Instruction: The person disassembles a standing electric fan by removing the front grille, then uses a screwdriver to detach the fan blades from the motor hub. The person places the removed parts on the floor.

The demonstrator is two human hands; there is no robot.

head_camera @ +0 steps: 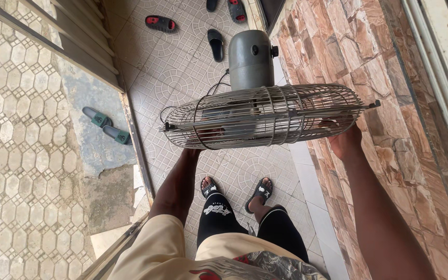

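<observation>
**Fan carried flat, one hand at each side of its cage**

The metal fan (263, 111) hangs in front of the person at about waist height, above the tiled floor (182, 72). Its round wire cage lies nearly level, and the grey motor housing (251, 58) points away toward the far end of the walkway. Held this way, the widest part of the fan spans the space between the arms, which probably keeps the weight balanced and the cage off the stone-clad wall (353, 46) close on the right.

The left hand (203, 136) reaches up under the cage's left part; its fingers seem curled around the wires, though the bars hide most of them, so the exact grip is hard to read. The right hand (344, 140) is at the cage's right rim, palm against the wires and fingers wrapped over the edge, closed on it rather than spread.

A dark cable (214, 88) loops from the motor housing down over the cage's far-left side. Below the fan, the person's feet in black sandals (260, 191) stand on the tiles. A green pair of slippers (107, 125) lies to the left on the rough concrete patch, and red-and-black slippers (161, 23) lie farther off.
</observation>
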